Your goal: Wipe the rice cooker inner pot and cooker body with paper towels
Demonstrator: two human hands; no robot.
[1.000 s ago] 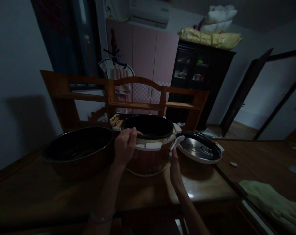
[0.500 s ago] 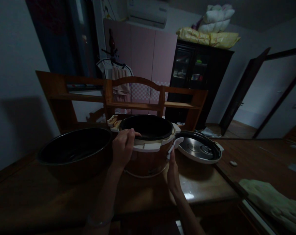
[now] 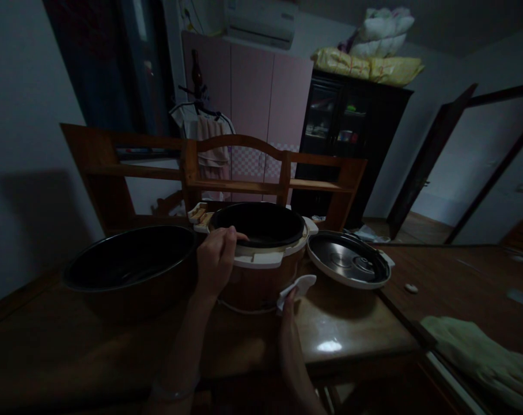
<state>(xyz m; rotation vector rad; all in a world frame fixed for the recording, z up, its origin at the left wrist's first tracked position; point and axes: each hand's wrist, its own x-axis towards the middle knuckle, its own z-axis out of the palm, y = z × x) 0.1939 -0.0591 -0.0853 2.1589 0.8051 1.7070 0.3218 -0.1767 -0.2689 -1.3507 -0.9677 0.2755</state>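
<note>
A rice cooker (image 3: 255,282) with a brown body and white rim stands upright on the wooden table, its top uncovered and a dark inner pot (image 3: 283,222) inside. My left hand (image 3: 217,256) is closed on the near-left of its rim, one finger reaching over the inside edge. Low at the cooker's right front, my right hand (image 3: 287,314) pinches a white cloth (image 3: 302,284) against or close to the body; whether it is fabric or paper I cannot tell. Most of the right fingers are hidden behind the cloth.
Left of the cooker sits a large dark pot (image 3: 127,288). A round lid (image 3: 350,262) with a metal inner plate lies at the right. Behind the table rises a wooden shelf rack (image 3: 239,185). Green fabric (image 3: 473,351) lies at the lower right.
My right hand has moved down and left with the white cloth, from the cooker's upper right side to its lower front. My left hand stays on the rim.
</note>
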